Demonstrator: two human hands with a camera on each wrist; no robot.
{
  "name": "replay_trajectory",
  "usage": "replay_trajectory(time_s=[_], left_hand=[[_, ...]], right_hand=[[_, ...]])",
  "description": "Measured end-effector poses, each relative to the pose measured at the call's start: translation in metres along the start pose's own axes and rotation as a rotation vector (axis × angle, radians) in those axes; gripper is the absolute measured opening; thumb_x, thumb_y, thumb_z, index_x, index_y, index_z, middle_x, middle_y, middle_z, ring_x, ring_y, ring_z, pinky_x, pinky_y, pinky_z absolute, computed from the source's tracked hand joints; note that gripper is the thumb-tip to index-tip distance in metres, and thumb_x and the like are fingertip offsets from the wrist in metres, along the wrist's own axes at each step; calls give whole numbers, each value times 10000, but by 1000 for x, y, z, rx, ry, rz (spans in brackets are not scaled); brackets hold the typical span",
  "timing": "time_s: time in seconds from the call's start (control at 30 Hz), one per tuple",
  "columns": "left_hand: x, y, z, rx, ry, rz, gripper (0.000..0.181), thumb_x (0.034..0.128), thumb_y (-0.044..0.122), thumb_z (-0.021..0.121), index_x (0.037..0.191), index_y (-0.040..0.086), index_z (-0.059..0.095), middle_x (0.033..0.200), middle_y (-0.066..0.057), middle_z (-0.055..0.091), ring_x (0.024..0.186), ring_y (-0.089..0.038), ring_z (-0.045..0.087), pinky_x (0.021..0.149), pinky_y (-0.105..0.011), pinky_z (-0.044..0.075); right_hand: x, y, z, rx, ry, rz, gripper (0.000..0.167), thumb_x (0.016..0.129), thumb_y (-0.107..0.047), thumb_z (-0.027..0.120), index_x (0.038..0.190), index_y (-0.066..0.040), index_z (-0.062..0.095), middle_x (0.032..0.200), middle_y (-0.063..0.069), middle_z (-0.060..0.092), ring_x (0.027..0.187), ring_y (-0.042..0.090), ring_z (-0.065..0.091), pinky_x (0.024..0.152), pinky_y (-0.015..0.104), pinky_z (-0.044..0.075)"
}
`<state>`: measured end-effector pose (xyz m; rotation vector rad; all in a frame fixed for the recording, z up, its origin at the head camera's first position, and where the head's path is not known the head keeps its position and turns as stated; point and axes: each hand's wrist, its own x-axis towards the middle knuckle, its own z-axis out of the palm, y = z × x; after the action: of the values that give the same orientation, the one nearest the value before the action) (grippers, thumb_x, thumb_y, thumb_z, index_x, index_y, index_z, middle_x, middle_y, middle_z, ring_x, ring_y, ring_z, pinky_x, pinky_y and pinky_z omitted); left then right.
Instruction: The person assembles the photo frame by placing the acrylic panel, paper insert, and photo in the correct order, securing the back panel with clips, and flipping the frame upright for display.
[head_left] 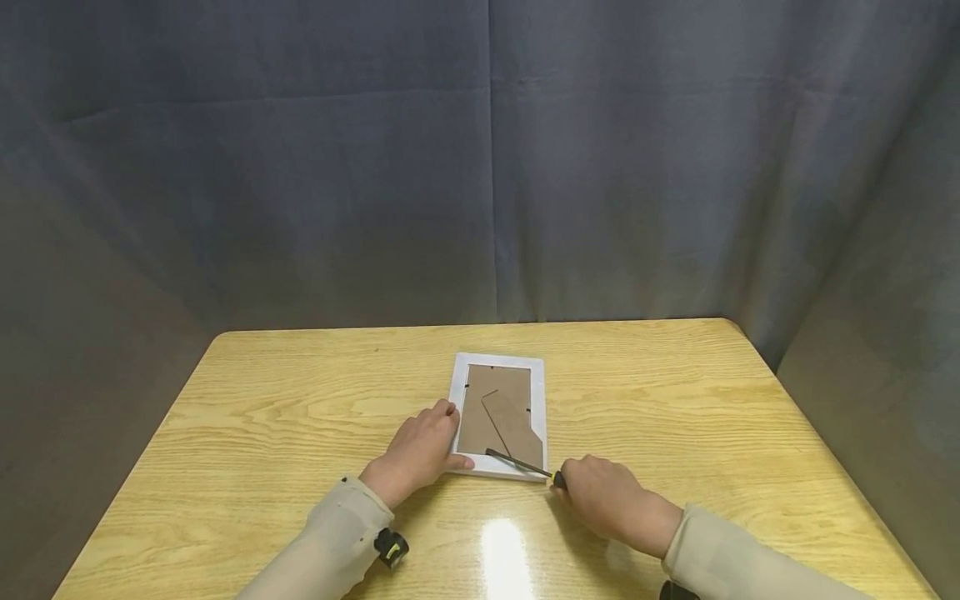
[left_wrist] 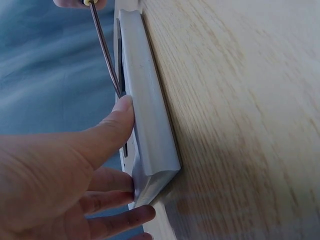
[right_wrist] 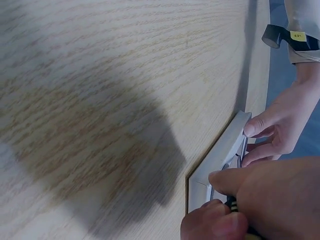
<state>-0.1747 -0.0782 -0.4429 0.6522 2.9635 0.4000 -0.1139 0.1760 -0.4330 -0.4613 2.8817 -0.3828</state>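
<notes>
A white picture frame (head_left: 459,379) lies on the table with its brown backing board (head_left: 476,425) facing up. A stand flap is outlined in the board, and small dark tabs sit along the frame's inner edge. My left hand (head_left: 422,446) grips the near left corner, its thumb on the near rail (left_wrist: 147,100) and fingers along the side. In my right hand (head_left: 611,500) is a screwdriver (head_left: 521,463), held by its black and yellow handle. The shaft crosses the frame's near right part, its tip over the board's near edge. The left wrist view hides the tip behind my thumb.
The wooden table (head_left: 300,400) extends around the frame on all sides. Behind it and at both sides hangs a grey curtain (head_left: 360,208). A black strap device (head_left: 391,547) is on the left wrist.
</notes>
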Motion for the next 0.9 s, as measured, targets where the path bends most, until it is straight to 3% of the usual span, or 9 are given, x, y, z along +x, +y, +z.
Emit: replay_trajectory(time_s=[0.2,0.43,0.6,0.8,0.9], left_hand=[[-1,-1,1,0,6,2,742,820,409,819,1343,-68,594,1360,-183,581,1108,-324,640,929,-462,554],[0,-1,2,7,1,-1,758,821,421,814,1356,-65,587,1369,-178,577,1111,-319,639,929,-456,552],[-1,-1,3,4,2,2,760,815,422,817,1354,-64,589,1371,-180,578,1103,-320,642,915,-459,555],[0,-2,3,7,15,13,751,813,419,821,1340,-68,598,1361,-184,584,1098,-326,645,908,-456,561],[0,-2,3,10,22,15,750,812,419,823,1336,-70,601,1360,-185,585,1097,-328,646,906,-455,563]], right_hand=[[1,1,3,-8,3,7,366,953,-170,688,650,-130,487,587,12,442,560,160,424,461,288,299],[1,1,2,-12,-2,17,356,955,-185,687,662,-127,495,601,20,461,570,172,450,465,305,347],[0,1,3,-3,-7,15,368,959,-182,682,654,-135,483,586,1,430,551,140,403,456,268,297],[1,0,1,-16,-2,17,339,955,-185,690,675,-107,515,609,30,481,575,177,462,462,332,412],[2,0,0,-23,0,18,342,954,-181,691,673,-105,511,608,35,481,575,183,464,459,331,405]])
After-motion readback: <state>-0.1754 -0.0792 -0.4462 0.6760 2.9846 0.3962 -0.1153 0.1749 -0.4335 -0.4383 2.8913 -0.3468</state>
